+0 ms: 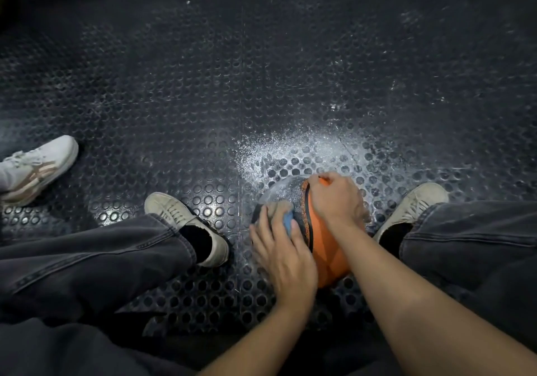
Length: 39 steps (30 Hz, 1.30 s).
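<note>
An orange basketball (327,256) with black seams sits on the floor between my feet; its far left part looks grey and dusty. My left hand (283,252) holds a blue and tan cloth or sponge (286,215) against the ball's left side, fingers curled over it. My right hand (337,198) lies on top of the ball with its fingers bent over the far side.
A dark rubber floor mat (203,108) with round studs lies under everything, with white powdery residue (293,146) just beyond the ball. My two tan shoes (186,224) (415,204) flank the ball. Another person's white shoe (37,166) is at the far left.
</note>
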{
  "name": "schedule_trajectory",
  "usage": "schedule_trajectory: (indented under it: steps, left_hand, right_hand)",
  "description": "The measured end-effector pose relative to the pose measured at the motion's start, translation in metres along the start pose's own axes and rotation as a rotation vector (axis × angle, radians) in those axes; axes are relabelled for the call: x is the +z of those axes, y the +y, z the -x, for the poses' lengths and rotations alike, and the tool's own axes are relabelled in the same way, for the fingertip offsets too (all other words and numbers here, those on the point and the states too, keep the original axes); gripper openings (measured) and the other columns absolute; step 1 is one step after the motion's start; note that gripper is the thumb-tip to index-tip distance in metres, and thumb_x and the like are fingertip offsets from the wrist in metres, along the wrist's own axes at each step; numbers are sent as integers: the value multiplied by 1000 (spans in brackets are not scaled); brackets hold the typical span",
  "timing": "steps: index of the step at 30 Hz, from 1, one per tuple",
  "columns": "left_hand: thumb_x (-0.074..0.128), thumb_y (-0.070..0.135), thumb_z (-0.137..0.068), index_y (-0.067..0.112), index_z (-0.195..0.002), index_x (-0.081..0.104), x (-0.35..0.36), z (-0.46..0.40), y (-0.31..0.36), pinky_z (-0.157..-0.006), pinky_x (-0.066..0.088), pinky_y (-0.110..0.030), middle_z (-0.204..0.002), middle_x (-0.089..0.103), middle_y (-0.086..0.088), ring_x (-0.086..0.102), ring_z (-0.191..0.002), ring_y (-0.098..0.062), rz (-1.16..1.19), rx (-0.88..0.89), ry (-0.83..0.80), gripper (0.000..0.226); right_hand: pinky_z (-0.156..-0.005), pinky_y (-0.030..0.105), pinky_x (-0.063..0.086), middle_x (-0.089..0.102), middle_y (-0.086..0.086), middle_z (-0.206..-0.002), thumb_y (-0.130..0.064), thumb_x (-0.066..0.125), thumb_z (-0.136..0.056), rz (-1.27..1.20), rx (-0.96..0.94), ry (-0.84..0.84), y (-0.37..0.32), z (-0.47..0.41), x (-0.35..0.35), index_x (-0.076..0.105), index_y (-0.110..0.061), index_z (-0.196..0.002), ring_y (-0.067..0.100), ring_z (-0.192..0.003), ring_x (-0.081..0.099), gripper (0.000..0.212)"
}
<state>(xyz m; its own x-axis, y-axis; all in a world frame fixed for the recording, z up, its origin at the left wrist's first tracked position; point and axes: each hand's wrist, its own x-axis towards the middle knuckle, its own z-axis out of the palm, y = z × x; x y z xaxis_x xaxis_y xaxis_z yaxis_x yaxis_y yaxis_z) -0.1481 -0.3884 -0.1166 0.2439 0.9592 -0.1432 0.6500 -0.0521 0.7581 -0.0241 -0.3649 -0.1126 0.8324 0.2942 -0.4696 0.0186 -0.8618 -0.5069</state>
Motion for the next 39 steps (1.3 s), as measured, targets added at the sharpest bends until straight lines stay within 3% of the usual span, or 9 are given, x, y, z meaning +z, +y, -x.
schedule_trajectory:
  steps: [5, 10, 12, 17, 22, 27, 33, 37, 39]
  left_hand:
    - [30, 32, -103, 12, -136, 46, -15, -34, -20, -112, 29, -41, -141, 46, -8, 38, -134, -24, 112, -55, -14, 42]
    - [34, 27, -97, 26, -139, 42, -15, -16, -31, -116, 19, -56, -150, 39, 3, 17, -146, -27, -204, 525, -200, 43]
    - [36, 27, -97, 25, -132, 49, -13, -37, -19, -109, 30, -59, -144, 46, 4, 27, -140, -28, -292, 565, -218, 37]
    - [40, 20, -97, 25, -133, 53, -25, -50, -15, -88, 32, -34, -140, 47, 12, 38, -113, -20, -354, 626, -273, 39]
    - [41, 18, -92, 25, -138, 43, -43, -42, -37, -86, 36, -39, -145, 40, 13, 39, -105, -21, -427, 908, -315, 46]
    - [35, 24, -102, 31, -134, 52, -26, -81, 15, -90, 34, -34, -142, 48, 13, 36, -104, -10, -457, 561, -391, 36]
    - [48, 11, -89, 28, -123, 60, -69, -55, -17, -75, 43, -36, -133, 57, 15, 44, -103, -15, -433, 956, -536, 41]
    - [43, 13, -97, 30, -121, 63, -40, -85, 11, -75, 40, -34, -129, 60, 13, 35, -86, -7, -462, 701, -405, 35]
    - [46, 10, -97, 28, -125, 61, -38, -77, 4, -78, 44, -36, -132, 59, 12, 39, -88, -10, -450, 705, -426, 37]
  right_hand:
    - [-107, 52, 27, 48, 4, -136, -51, 49, -94, -30, 44, -18, -7, 2, 2, 63, -30, -124, 34, -126, 44, 39]
    - [-106, 47, 28, 53, 2, -127, -44, 47, -99, -65, 12, -14, -7, -1, -1, 66, -31, -109, 31, -118, 48, 25]
    - [-103, 46, 31, 54, 2, -122, -42, 45, -99, -75, -20, 2, 0, 0, -1, 66, -32, -105, 30, -116, 50, 24]
    - [-106, 48, 30, 43, -2, -107, -43, 47, -98, -55, 0, -30, -2, 1, -2, 57, -33, -93, 30, -115, 49, 15]
    - [-105, 47, 31, 50, -5, -110, -45, 49, -97, -43, -71, -79, -1, -5, -3, 57, -36, -90, 26, -112, 50, 14]
    - [-103, 46, 36, 52, -7, -106, -45, 52, -95, -33, -139, -58, 7, -5, 5, 57, -34, -89, 17, -101, 48, 14]
    - [-84, 35, 28, 55, -5, -103, -45, 50, -97, -35, -129, -29, 11, -13, -1, 67, -26, -93, 20, -94, 46, 26]
    - [-102, 45, 34, 54, -7, -106, -45, 52, -97, -51, -153, -46, 14, -10, 4, 64, -29, -88, 16, -99, 46, 22]
    - [-101, 45, 39, 55, -7, -104, -44, 53, -96, -62, -138, -9, 17, -11, 3, 58, -28, -76, 17, -96, 49, 26]
